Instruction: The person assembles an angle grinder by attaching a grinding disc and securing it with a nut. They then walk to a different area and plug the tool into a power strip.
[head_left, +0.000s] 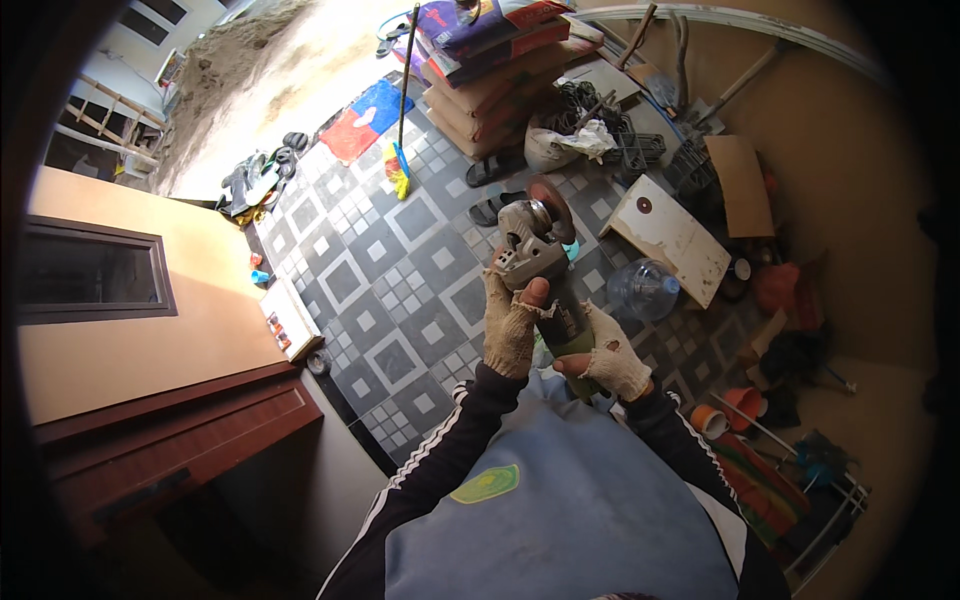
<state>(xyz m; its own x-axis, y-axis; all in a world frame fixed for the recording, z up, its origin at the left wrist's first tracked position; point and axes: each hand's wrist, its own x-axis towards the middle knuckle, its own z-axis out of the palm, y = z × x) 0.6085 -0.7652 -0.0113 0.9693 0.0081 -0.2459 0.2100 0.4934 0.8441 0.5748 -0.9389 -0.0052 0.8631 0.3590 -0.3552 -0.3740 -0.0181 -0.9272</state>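
Note:
An angle grinder (565, 320) with a dark green body and a worn metal head is held up in front of my chest. Its round brown disc (548, 205) is at the far end, tilted upward. My left hand (512, 325), in a worn fingerless knit glove, is closed around the front of the body just behind the metal head, thumb on top. My right hand (615, 362), in a torn glove of the same kind, grips the rear of the body. The undersides of both grips are hidden.
Patterned grey floor tiles (400, 350) spread below. Stacked sacks (480, 110), black sandals (495, 168) and a yellow-bristled broom (397, 175) are ahead. To the right are a clear plastic water bottle (640, 292), a stained white board (670, 238) and an orange pot (740, 405). A wooden door (190, 290) stands left.

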